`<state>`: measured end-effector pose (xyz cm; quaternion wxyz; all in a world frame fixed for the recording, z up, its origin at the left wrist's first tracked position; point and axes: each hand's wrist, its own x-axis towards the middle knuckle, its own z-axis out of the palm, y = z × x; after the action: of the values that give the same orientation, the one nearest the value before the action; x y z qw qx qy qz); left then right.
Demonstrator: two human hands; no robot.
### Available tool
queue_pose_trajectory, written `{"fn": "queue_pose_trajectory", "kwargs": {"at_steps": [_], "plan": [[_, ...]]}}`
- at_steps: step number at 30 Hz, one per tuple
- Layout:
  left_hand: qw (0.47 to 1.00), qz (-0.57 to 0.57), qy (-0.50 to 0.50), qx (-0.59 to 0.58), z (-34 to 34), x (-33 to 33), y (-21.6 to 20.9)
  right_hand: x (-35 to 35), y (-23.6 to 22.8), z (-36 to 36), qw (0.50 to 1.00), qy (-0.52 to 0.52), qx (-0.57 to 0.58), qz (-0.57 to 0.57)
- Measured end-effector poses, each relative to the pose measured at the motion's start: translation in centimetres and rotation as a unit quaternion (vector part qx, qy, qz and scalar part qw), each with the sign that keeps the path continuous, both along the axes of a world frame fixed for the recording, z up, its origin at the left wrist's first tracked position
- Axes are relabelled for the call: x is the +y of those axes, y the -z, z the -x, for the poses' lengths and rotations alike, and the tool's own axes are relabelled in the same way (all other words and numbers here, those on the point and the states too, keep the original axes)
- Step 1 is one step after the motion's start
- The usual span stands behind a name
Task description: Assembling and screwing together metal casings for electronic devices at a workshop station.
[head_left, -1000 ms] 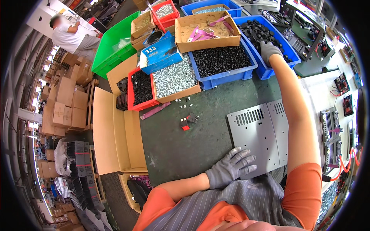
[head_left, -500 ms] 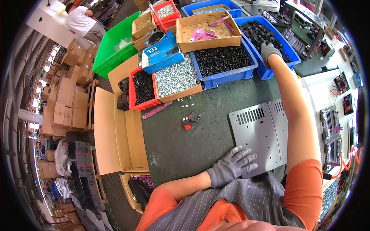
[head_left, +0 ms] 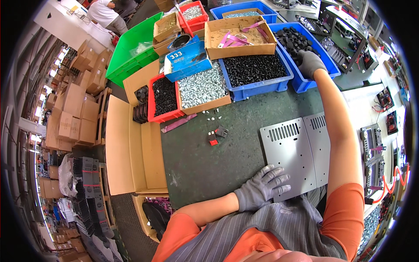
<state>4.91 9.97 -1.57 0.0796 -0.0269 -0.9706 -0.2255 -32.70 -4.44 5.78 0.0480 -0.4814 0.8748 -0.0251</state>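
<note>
My left hand (head_left: 262, 187), in a grey glove, lies with fingers spread across the near left edge of a grey metal panel (head_left: 286, 150). The panel has a row of slots and several small holes. A second slotted panel (head_left: 321, 135) lies against its right side, partly hidden by my right arm. Stretched far forward, my right hand (head_left: 311, 65), also gloved, is at a blue bin (head_left: 301, 86) of small black parts (head_left: 294, 40). Its fingers curl down among the parts; their tips are hidden, so what they hold cannot be made out.
Left of that bin stand a blue bin of black screws (head_left: 253, 70), a carton of silver screws (head_left: 203, 87) and a red bin (head_left: 166, 96). A small black-and-red part (head_left: 214, 138) and loose screws lie mid-table. An open carton (head_left: 148, 161) borders the left edge.
My right hand has drawn slightly back toward me, and its fingers now look more curled. My left hand stays on the panel. The whole view has shifted a little.
</note>
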Motion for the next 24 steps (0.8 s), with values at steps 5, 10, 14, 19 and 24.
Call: {"fn": "queue_pose_trajectory", "kwargs": {"at_steps": [5, 10, 14, 19, 24], "plan": [[0.999, -0.023, 0.019, -0.026, 0.1, 0.0, 0.0, 0.5, 0.4, 0.9, 0.996, 0.010, -0.016, 0.093], [0.998, -0.016, 0.010, -0.060, 0.0, 0.0, -0.3, 1.4, -0.4, 1.7, 0.930, 0.020, -0.197, 0.310], [1.000, -0.010, 0.014, -0.024, 0.0, 0.0, -0.4, 4.3, -1.9, 0.4, 0.836, -0.029, -0.439, 0.329], [0.996, 0.017, 0.025, -0.080, 0.1, 0.0, -0.9, 12.3, -0.5, -4.8, 0.740, -0.059, -0.631, 0.226], [0.996, 0.010, 0.043, -0.073, 0.6, -0.7, -1.2, 17.0, 1.9, -8.4, 0.838, -0.079, -0.519, 0.152]]}}
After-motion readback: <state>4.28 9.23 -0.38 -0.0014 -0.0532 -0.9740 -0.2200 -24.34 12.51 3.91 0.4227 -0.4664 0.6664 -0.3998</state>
